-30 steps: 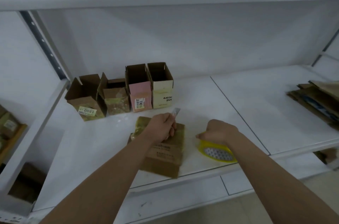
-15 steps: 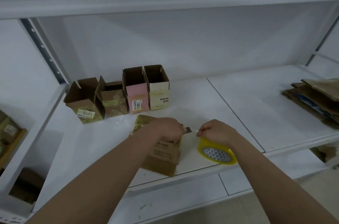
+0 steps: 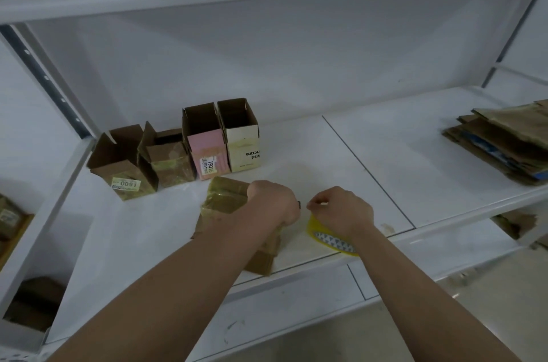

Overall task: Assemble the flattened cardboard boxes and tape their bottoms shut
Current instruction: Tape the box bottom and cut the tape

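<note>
A brown cardboard box (image 3: 226, 203) lies on its side near the front of the white shelf (image 3: 370, 183), its end glossy with yellowish tape. My left hand (image 3: 272, 203) rests on the box's right side, fist curled round a small cutter whose dark tip (image 3: 299, 205) pokes out toward the right. My right hand (image 3: 341, 210) sits on top of the yellow tape roll (image 3: 329, 238), which lies on the shelf, and its thumb and finger pinch the tape end close to the cutter tip. The two hands are almost touching.
Several assembled open boxes stand in a row behind: a brown box labelled 0091 (image 3: 124, 166), a taped brown box (image 3: 169, 161), a pink box (image 3: 207, 151) and a cream box (image 3: 243, 142). A stack of flattened cardboard (image 3: 504, 142) lies at the right. The shelf's front edge runs just below the hands.
My left hand swung the cutter down from pointing up to pointing right, toward the tape end. My right hand lifted slightly on the roll and drew nearer to the left hand.
</note>
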A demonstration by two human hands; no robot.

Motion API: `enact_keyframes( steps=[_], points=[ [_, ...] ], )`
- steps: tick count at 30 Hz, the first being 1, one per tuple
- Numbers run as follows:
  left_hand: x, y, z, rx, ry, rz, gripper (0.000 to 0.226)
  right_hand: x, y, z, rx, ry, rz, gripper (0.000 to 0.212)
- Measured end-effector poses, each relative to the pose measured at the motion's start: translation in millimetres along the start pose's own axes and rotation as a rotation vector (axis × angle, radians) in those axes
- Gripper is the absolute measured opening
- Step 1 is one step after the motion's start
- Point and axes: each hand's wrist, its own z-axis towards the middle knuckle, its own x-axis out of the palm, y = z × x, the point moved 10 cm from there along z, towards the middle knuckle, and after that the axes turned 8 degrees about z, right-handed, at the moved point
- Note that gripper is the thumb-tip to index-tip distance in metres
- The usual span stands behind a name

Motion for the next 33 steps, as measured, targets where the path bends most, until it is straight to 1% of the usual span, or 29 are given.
enact_keyframes(
  steps=[3, 6, 8, 11, 13, 15, 16, 18, 19, 22, 23, 25, 27, 28, 30, 33],
  points=[
    [9, 6, 8, 0.017, 0.002, -0.034, 0.042, -1, -7, -2, 0.021, -0.023, 0.063, 0.022],
    [17, 16, 10, 0.005, 0.013, -0.085, 0.038, 9, -9, -3, 0.037, 0.013, 0.158, 0.023],
    [17, 20, 6, 0.013, 0.001, -0.125, 0.04, 10, -14, -7, 0.048, 0.009, 0.185, 0.021],
    [13, 19, -6, 0.133, -0.037, -0.216, 0.043, -2, -28, -11, 0.087, -0.03, 0.217, 0.018],
    [10, 21, -16, 0.219, -0.036, -0.365, 0.045, -13, -35, -12, 0.107, -0.062, 0.215, 0.018],
    [9, 35, -25, 0.229, -0.047, -0.582, 0.042, -18, -36, -11, 0.112, -0.089, 0.207, 0.018],
    [8, 44, -26, 0.199, -0.077, -0.705, 0.039, -18, -34, -10, 0.114, -0.095, 0.208, 0.019],
    [8, 61, -18, 0.079, -0.172, -0.942, 0.031, -15, -29, -9, 0.115, -0.101, 0.191, 0.019],
    [9, 66, -14, 0.004, -0.22, -1.002, 0.028, -13, -25, -9, 0.113, -0.098, 0.171, 0.02],
    [16, 64, -3, -0.189, -0.344, -0.943, 0.018, -11, -19, -6, 0.108, -0.09, 0.135, 0.02],
    [19, 60, -4, -0.236, -0.375, -0.92, 0.02, -12, -19, -6, 0.11, -0.085, 0.132, 0.02],
    [24, 55, -8, -0.342, -0.403, -0.862, 0.036, -11, -19, -5, 0.111, -0.077, 0.124, 0.021],
    [25, 50, -16, -0.441, -0.419, -0.736, 0.049, -11, -19, -4, 0.109, -0.079, 0.116, 0.022],
    [24, 46, -16, -0.461, -0.428, -0.663, 0.05, -10, -19, -4, 0.109, -0.081, 0.11, 0.022],
    [23, 40, -14, -0.47, -0.446, -0.585, 0.042, -9, -18, -3, 0.113, -0.083, 0.103, 0.022],
    [22, 38, -7, -0.441, -0.453, -0.597, 0.033, -10, -21, -4, 0.123, -0.091, 0.107, 0.022]
  ],
)
